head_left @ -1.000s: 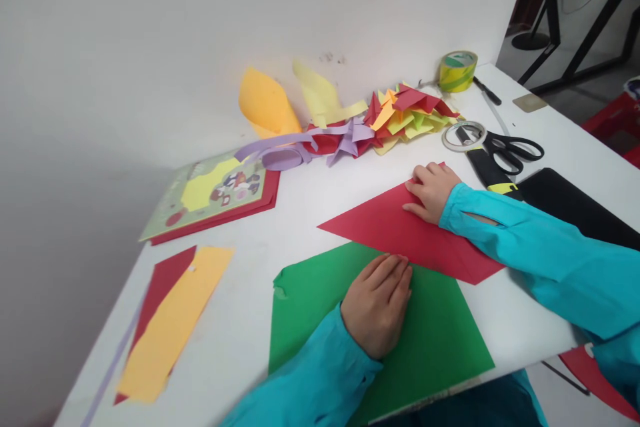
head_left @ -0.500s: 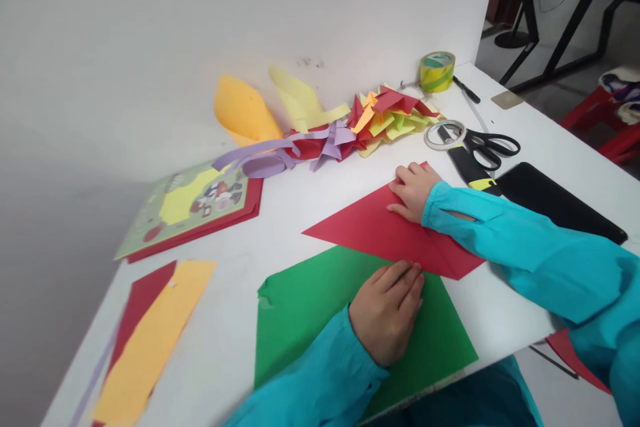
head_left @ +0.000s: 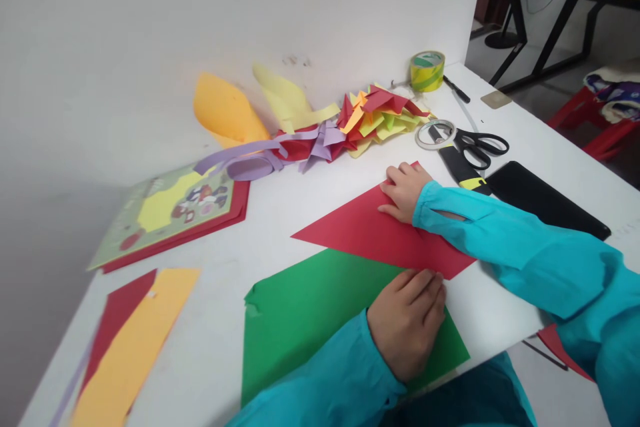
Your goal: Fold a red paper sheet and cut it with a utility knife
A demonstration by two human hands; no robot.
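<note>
A folded sheet of red paper point(head_left: 345, 227) lies in the middle of the white table, pointed at its left end. My right hand point(head_left: 406, 190) rests on its upper part, fingers spread and bent a little, pressing it down. At the near edge of the red paper is my left hand point(head_left: 410, 323), closed, with its fingers held together and the tips on that edge. A green sheet point(head_left: 305, 313) lies under my left hand and forearm, its far edge partly covered by the red paper. The green sheet's left corner is crumpled.
An orange strip point(head_left: 135, 347) and dark red paper point(head_left: 117, 317) lie at the left. A picture pad point(head_left: 165, 213) sits behind them. Folded paper pieces point(head_left: 370, 120) line the wall. Yellow tape point(head_left: 427, 72), scissors point(head_left: 480, 147), a tape ring point(head_left: 423, 139) and a black flat object point(head_left: 547, 200) are right.
My left hand has slid right along the near edge of the red paper. My right hand stays on the upper part. The whole view has shifted slightly.
</note>
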